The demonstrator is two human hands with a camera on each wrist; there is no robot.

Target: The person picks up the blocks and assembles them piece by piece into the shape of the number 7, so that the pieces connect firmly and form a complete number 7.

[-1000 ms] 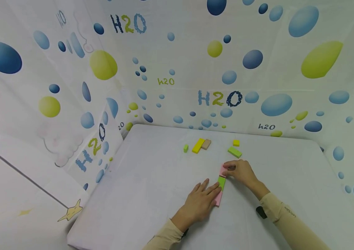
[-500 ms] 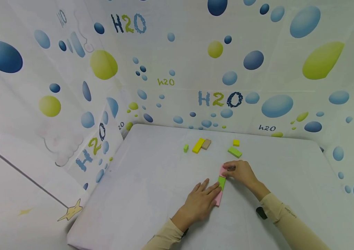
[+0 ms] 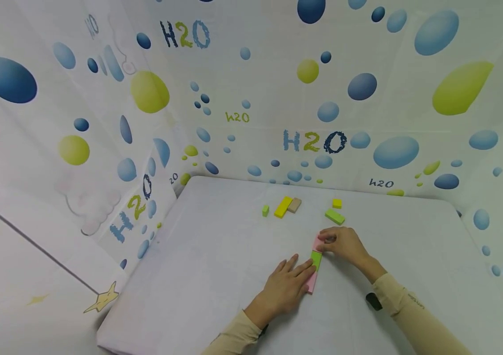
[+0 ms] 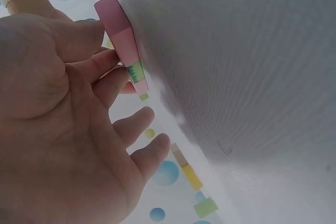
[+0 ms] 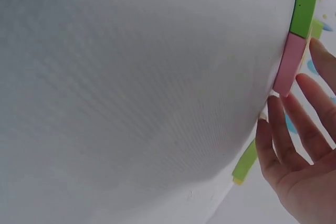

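Note:
Three flat blocks lie end to end on the table in the head view: a near pink block (image 3: pixel 311 286), a green block (image 3: pixel 316 257) in the middle, and a far pink block (image 3: pixel 316 244). My left hand (image 3: pixel 281 290) rests over the left side of the row with its fingers spread and mostly straight. Its thumb and fingertips touch the near pink block (image 4: pixel 116 22), as the left wrist view shows. At the far end, my right hand (image 3: pixel 344 245) pinches the far pink block (image 5: pixel 290 65) between thumb and fingers; its other fingers reach past the block's end.
Further back on the white-covered table (image 3: pixel 198 256) lie a small green block (image 3: pixel 266 211), a long yellow block (image 3: pixel 283 207) against a wooden block (image 3: pixel 294 205), a small yellow block (image 3: pixel 337 203) and another green block (image 3: pixel 335 216). A printed curtain (image 3: pixel 260 74) hangs behind.
Both hands stay at the row of blocks, and the blocks keep their places. Only the head view shifts very slightly.

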